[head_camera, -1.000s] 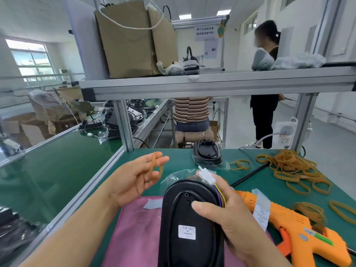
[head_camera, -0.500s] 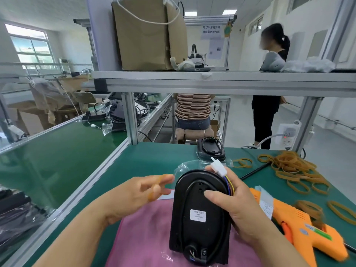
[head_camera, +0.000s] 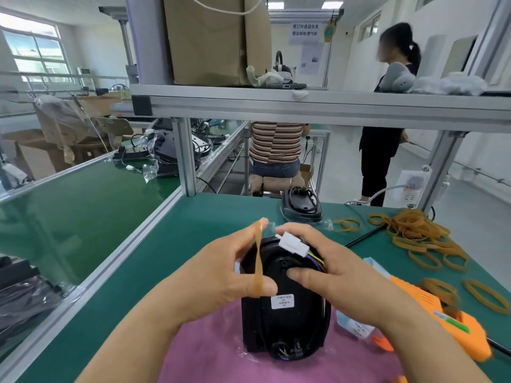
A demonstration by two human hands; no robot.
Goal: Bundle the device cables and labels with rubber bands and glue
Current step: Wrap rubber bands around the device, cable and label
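Two hands work over one black device [head_camera: 284, 322], which stands on its end on a pink cloth [head_camera: 210, 360] spread across the green bench [head_camera: 193, 225], its sticker-bearing back turned to the wearer. The right hand [head_camera: 340, 275] grips its upper part, thumb pressed flat on the back and fingers wrapped round the far edge, apparently to steady the housing while trapping the coloured wires [head_camera: 315, 258] and their white connector [head_camera: 293, 244] against the top rim so the loose lead sits gathered. The left hand [head_camera: 221, 275] holds a tan rubber band [head_camera: 258, 261] hooked over the forefinger tip and the thumb, stretched into a long open loop just beside the connector, probably so it can slip over the bunched cable. Spare rubber bands [head_camera: 420, 233] lie heaped to the right, within reach, and an orange glue gun [head_camera: 431, 316] rests just beside the device with a paper label slip [head_camera: 356, 324] against it, likely kept for a later fixing step. A second device [head_camera: 301, 203] lies well apart at the bench's far edge
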